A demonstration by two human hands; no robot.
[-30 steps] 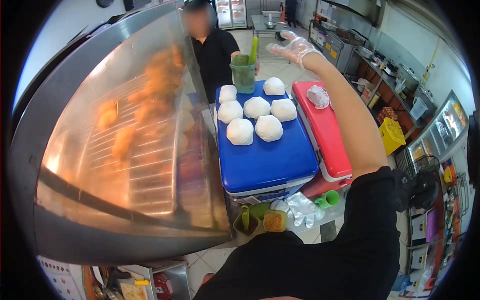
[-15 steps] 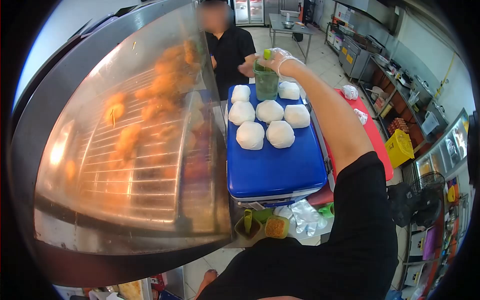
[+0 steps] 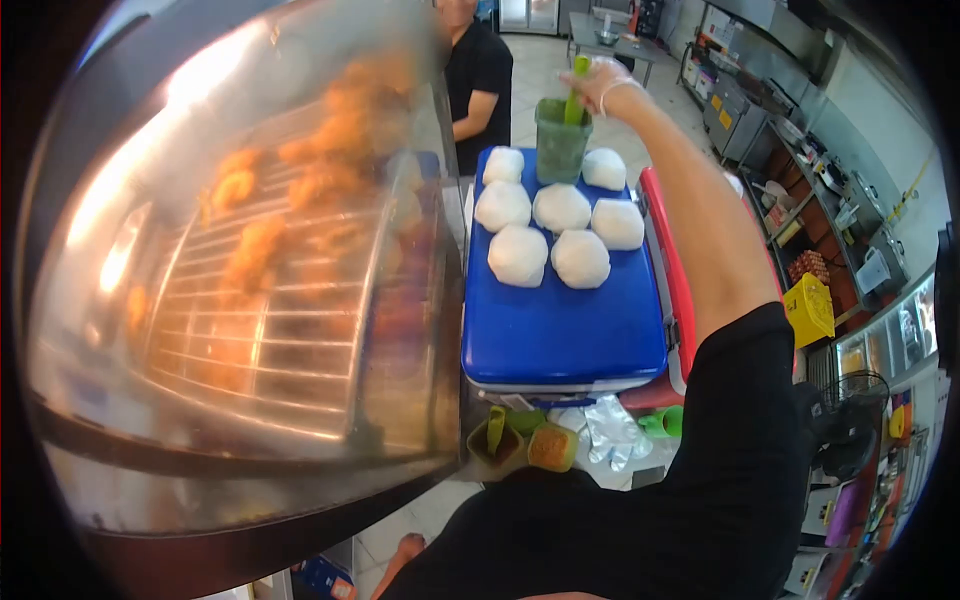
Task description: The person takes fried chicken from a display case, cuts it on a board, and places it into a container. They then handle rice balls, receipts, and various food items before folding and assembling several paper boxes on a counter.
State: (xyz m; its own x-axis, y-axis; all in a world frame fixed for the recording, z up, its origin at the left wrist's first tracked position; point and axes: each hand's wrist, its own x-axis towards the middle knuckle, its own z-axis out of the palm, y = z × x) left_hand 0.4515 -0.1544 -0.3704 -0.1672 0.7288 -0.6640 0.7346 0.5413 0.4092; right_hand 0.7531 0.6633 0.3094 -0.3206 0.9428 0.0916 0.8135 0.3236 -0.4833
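At the far end of the blue cooler box (image 3: pixel 565 335), my right hand (image 3: pixel 603 82) wears a clear plastic glove. Its fingers are closed on the top of a bright green handled utensil (image 3: pixel 575 105), whose lower end is hidden inside a green translucent container (image 3: pixel 563 150). The container stands upright on the lid. Around it sit several white wrapped, rounded bundles (image 3: pixel 562 209). My left hand is not in view; a bit of bare skin at the lower left cannot be told as hand or foot.
A glass-fronted warmer (image 3: pixel 260 300) with fried food on racks fills the left side. Near me are an orange-topped tub (image 3: pixel 552 447), a tub with a green handle (image 3: pixel 495 445), plastic gloves (image 3: pixel 613 432) and a green cup (image 3: pixel 663 422). Across stands a person in black (image 3: pixel 483 95).
My right hand has risen with the green utensil, showing more of its handle above the container. The view has shifted slightly. The other person's hand has drawn back from near the container.
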